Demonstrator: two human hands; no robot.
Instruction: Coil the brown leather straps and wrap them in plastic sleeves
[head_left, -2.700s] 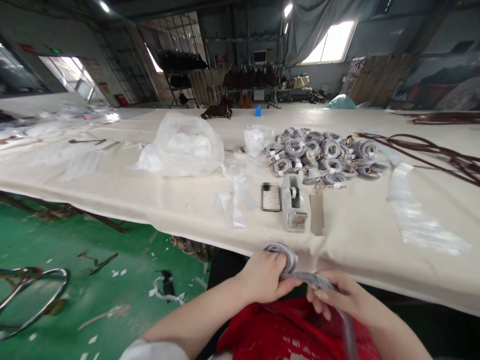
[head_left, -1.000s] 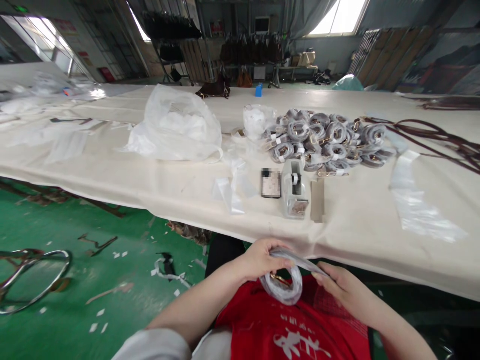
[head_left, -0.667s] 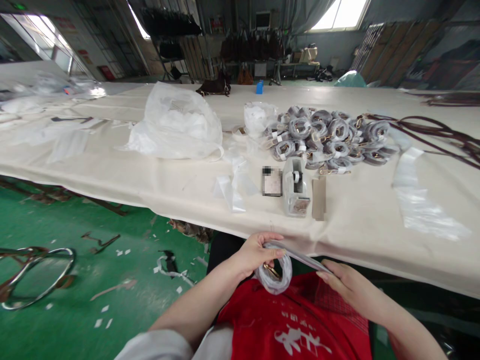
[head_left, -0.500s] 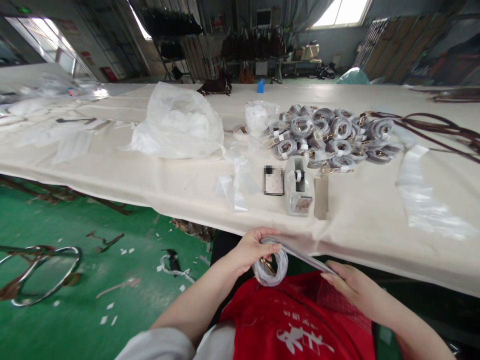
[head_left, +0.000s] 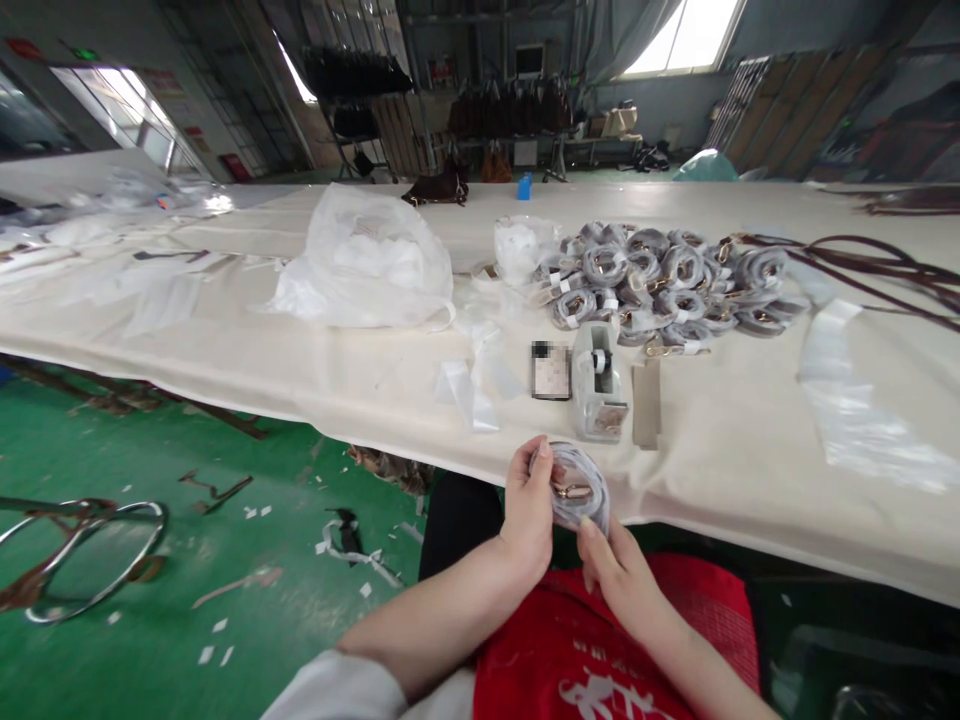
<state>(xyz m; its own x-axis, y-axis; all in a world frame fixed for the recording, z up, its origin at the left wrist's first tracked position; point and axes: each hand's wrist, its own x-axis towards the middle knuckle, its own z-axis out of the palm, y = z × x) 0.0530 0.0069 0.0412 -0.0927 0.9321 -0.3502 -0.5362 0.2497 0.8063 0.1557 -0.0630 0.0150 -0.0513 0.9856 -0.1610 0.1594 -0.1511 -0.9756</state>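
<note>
From where I'm standing, the person is holding a coiled strap (head_left: pixel 598 487) at the near edge of the table (head_left: pixel 375 385), a little nearer than the tape dispenser (head_left: pixel 600 392); I can't tell whether it is touching the edge. Both hands are closing on it: the left hand (head_left: pixel 529 498) is clamping the left side of the ring, its thumb lying near the top, while the right hand (head_left: pixel 611 562) is pinching the lower right rim. Inside the ring a gold-coloured clasp (head_left: pixel 574 491) is showing.

The strap is looking light and soft, with a shiny, film-like surface that is probably making the layers a bit slippery and apt to spring loose. Nothing about it is seeming fragile; the clasp is likely the only hard, heavier part. The rim is offering the best hold, all the layers being squeezed together at two sides, rather than the clasp or a single turn.

Beyond the dispenser, a pile of similar coils (head_left: pixel 679 270) is lying to the right, and a cardboard strip (head_left: pixel 646 405) is resting just beside the dispenser.
</note>
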